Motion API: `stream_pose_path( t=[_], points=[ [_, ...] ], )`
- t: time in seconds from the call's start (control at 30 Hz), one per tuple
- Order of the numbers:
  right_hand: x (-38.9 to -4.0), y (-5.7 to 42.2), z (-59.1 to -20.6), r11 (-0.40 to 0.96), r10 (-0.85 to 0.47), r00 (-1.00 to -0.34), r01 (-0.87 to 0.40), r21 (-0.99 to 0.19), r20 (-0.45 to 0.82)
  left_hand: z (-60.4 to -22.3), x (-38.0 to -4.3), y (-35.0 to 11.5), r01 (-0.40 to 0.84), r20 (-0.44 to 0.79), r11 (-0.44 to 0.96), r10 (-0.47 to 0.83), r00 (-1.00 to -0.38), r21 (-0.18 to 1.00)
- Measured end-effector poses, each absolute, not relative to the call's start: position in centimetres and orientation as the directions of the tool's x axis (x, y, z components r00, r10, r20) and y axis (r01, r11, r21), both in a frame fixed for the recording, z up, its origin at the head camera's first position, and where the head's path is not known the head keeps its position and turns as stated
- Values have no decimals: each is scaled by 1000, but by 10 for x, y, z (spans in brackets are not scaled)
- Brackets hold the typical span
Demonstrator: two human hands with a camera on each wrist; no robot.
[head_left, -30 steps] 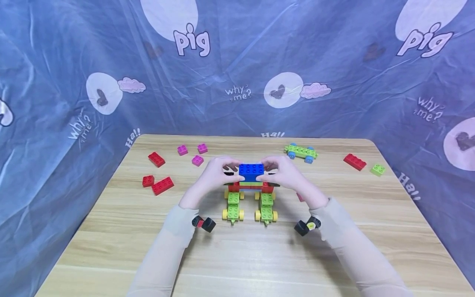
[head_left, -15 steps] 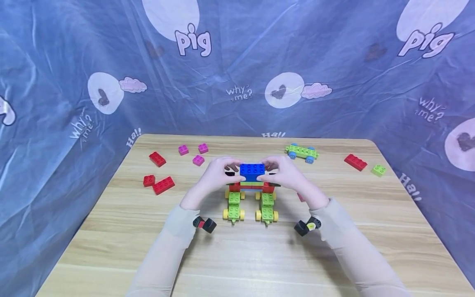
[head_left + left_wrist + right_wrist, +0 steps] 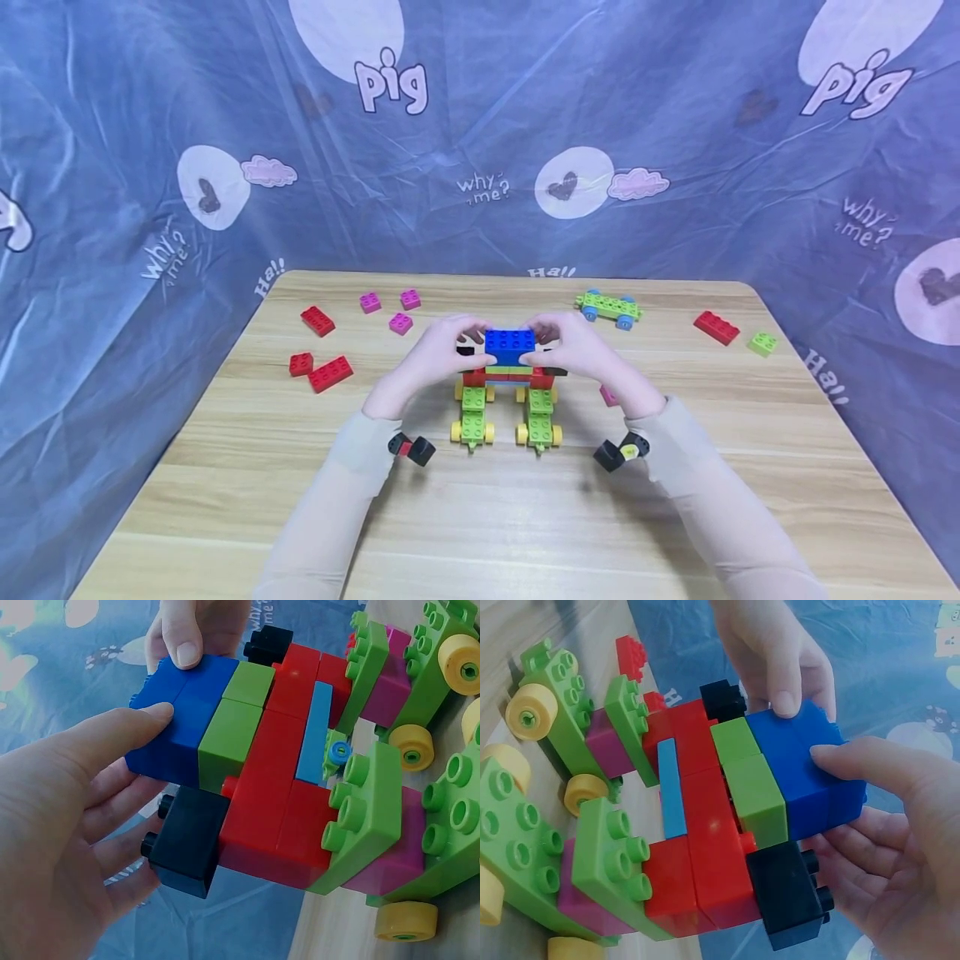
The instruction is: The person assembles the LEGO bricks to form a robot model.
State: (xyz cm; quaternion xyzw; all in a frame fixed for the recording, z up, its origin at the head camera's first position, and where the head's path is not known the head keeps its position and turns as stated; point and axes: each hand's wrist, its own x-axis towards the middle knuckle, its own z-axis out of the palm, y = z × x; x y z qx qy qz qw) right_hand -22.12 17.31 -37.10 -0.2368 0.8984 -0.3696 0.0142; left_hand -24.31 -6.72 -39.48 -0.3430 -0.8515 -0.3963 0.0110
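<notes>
A toy-brick build with yellow wheels stands mid-table. At its top sit stacked blue bricks [image 3: 510,346], pinched at one end by my left hand [image 3: 441,348] and at the other by my right hand [image 3: 576,346]. Both thumbs press the near face; the fingers reach behind. Lime bricks [image 3: 231,735] lie directly beneath the blue ones, then red bricks [image 3: 259,772] and a light blue piece [image 3: 315,731]. A black brick [image 3: 791,892] juts out at each side, close by the fingers. Two legs run down through magenta bricks [image 3: 386,855] to green wheeled bases [image 3: 472,427].
Loose red bricks [image 3: 330,374] and several magenta bricks [image 3: 401,322] lie at the left. Behind the build, to the right, stands a green car base [image 3: 611,308] with blue wheels. Farther right are a red brick [image 3: 717,327] and a lime brick [image 3: 762,343]. A pinkish brick [image 3: 609,395] shows beside the right wrist.
Both hands keep their hold on the blue bricks, and the build stays in place. The right wrist has shifted slightly, showing more of the pinkish brick beside it.
</notes>
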Motion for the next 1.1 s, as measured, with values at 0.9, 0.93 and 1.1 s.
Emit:
stream_pose_path(
  t=[0.9, 0.93, 1.1],
  points=[
    [-221, 167, -373, 550, -493, -843, -495, -673, 217, -399, -249, -127, 626, 382, 487, 511, -770, 609],
    [-222, 167, -374, 547, -488, -846, -488, -680, 215, -400, -250, -132, 626, 389, 492, 503, -772, 605],
    [-222, 165, -376, 543, -464, -865, -448, -710, 191, -406, -253, -155, 581, 368, 541, 457, -810, 608]
  ],
)
